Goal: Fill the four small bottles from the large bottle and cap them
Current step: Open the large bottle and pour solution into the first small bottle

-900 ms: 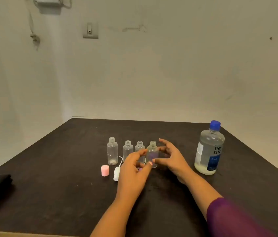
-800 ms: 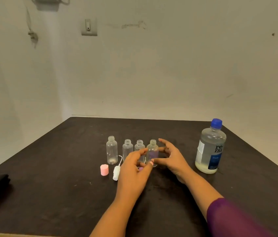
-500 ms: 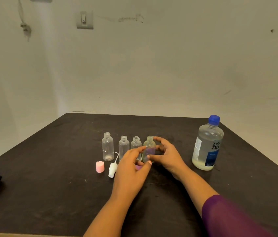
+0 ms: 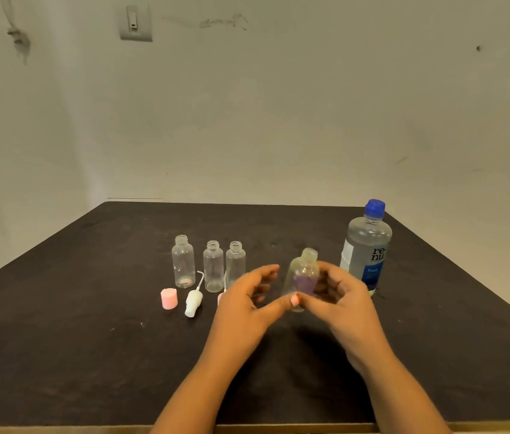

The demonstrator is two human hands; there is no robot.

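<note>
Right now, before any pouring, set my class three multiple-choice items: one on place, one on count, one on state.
1. The large bottle stands: A left of the row; B in a hand; C at the right end.
2. Small bottles standing on the table: A three; B two; C five.
3. The large bottle's blue cap is: A off; B on; C in a hand.
C, nothing stands further right; A, the fourth small bottle is tilted in the right hand; B, it sits on the neck.
</note>
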